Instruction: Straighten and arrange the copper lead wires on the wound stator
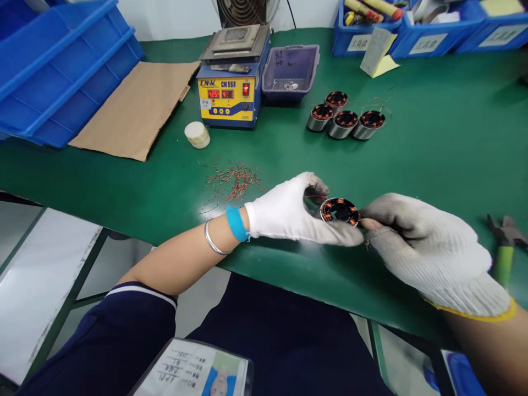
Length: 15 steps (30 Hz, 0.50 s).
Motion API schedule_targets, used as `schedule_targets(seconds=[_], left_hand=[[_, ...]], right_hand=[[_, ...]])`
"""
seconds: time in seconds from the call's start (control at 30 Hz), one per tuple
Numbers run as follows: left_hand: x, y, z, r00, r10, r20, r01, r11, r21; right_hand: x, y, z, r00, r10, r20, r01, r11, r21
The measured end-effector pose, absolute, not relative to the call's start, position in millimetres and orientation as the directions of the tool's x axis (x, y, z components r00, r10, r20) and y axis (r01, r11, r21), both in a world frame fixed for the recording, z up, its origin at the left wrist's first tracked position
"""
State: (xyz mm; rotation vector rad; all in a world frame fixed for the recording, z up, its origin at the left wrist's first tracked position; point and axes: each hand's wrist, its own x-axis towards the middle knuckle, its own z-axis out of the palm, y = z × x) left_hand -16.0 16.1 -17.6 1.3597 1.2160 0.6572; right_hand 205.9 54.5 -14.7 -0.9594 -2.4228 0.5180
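Observation:
My left hand, in a white glove, is wrapped round a round motor stator with copper windings and a dark centre. At its right edge, my right hand, in a knitted glove with a yellow cuff, has thumb and forefinger pinched together on a thin wire. The wire is mostly hidden by the fingertips. Several similar stators in metal cans stand behind, some with loose wires. Left of my left hand lies a loose pile of copper wire pieces.
A blue and yellow CM558 unit stands at the back beside a purple tray. Brown cardboard and blue crates are at left. Green-handled cutters lie at right. Blue bins line the back right.

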Motion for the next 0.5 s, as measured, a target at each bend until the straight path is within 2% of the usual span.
schedule_targets(seconds=[0.1, 0.17, 0.2, 0.27, 0.33, 0.4, 0.5], left_hand=[[-18, 18, -18, 0.528, 0.744, -0.409, 0.091, 0.43, 0.898], [-18, 19, -21, 0.558, 0.713, -0.424, 0.034, 0.49, 0.871], [-17, 19, -23, 0.534, 0.741, -0.407, -0.002, 0.483, 0.876], [-16, 17, -25, 0.434, 0.851, -0.295, -0.078, 0.362, 0.929], [-15, 12, -24, 0.37, 0.923, -0.1, -0.122, 0.156, 0.98], [-14, 4, -18, 0.378, 0.917, 0.124, -0.061, -0.109, 0.992], [-9, -11, -9, 0.386, 0.85, 0.36, 0.124, -0.434, 0.892]], right_hand=[[204, 55, -11, -0.649, 0.679, 0.345, 0.488, 0.718, -0.495], [204, 55, -12, -0.655, 0.691, 0.306, 0.507, 0.702, -0.5], [204, 55, -12, -0.65, 0.708, 0.275, 0.528, 0.682, -0.506], [204, 55, -14, -0.625, 0.753, 0.204, 0.582, 0.624, -0.522], [205, 55, -16, -0.569, 0.814, 0.119, 0.628, 0.523, -0.576], [205, 55, -17, -0.514, 0.857, -0.018, 0.622, 0.359, -0.696], [206, 54, -15, -0.518, 0.83, -0.208, 0.479, 0.08, -0.874]])
